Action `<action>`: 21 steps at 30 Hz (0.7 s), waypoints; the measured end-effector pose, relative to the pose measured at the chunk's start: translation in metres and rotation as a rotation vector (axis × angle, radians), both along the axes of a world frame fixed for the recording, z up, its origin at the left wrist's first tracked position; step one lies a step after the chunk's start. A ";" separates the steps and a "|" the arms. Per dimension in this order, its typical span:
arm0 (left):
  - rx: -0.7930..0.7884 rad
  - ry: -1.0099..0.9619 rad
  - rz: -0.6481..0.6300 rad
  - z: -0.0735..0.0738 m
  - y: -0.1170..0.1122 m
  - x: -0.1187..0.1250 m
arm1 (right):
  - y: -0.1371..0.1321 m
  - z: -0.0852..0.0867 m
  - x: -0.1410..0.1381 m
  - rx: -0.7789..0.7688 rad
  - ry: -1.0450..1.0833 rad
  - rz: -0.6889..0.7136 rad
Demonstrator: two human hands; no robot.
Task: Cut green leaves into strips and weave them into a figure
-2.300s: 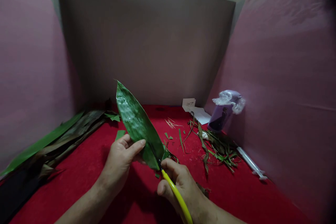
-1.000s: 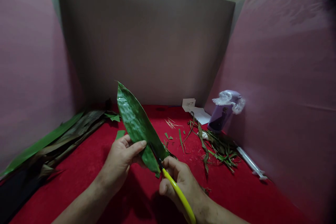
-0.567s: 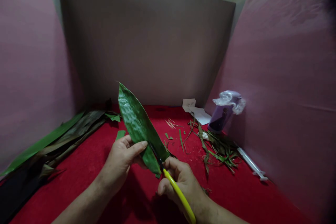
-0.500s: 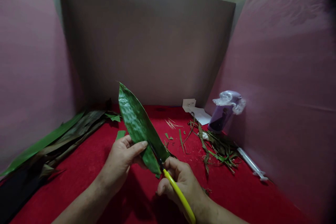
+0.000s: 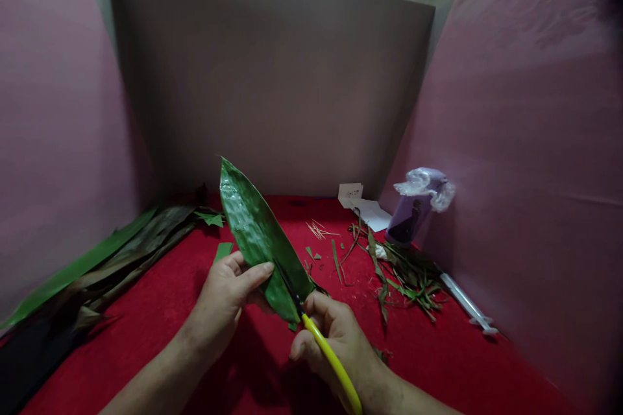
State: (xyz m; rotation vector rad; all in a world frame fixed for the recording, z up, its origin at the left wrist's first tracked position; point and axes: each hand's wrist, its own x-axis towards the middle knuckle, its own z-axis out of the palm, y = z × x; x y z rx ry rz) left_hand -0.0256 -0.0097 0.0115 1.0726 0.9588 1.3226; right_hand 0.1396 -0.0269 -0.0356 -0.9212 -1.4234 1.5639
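A broad, glossy green leaf (image 5: 248, 220) points up and to the left, pinched near its lower end by my left hand (image 5: 233, 285), thumb on top and fingers behind. My right hand (image 5: 338, 334) grips scissors (image 5: 331, 356) with yellow handles and dark blades. The blades lie along the middle of the leaf's lower part, with leaf on both sides of them. Part of the handles is hidden by my right hand.
Long green and dried leaves (image 5: 131, 246) lie on the left of the red cloth (image 5: 160, 311). Toothpicks (image 5: 318, 229), leaf scraps (image 5: 335, 259) and a heap of trimmings (image 5: 413, 272) are to the right. A syringe (image 5: 467, 303), papers (image 5: 372, 214) and a plastic-topped purple container (image 5: 411, 214) stand near the right wall.
Hardly anything differs. The leaf's tip has dipped very slightly, while both hands and the scissors keep nearly the same place.
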 end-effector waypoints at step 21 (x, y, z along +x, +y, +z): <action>0.008 -0.006 -0.011 0.000 -0.002 -0.001 | -0.003 0.009 0.002 0.055 -0.009 0.026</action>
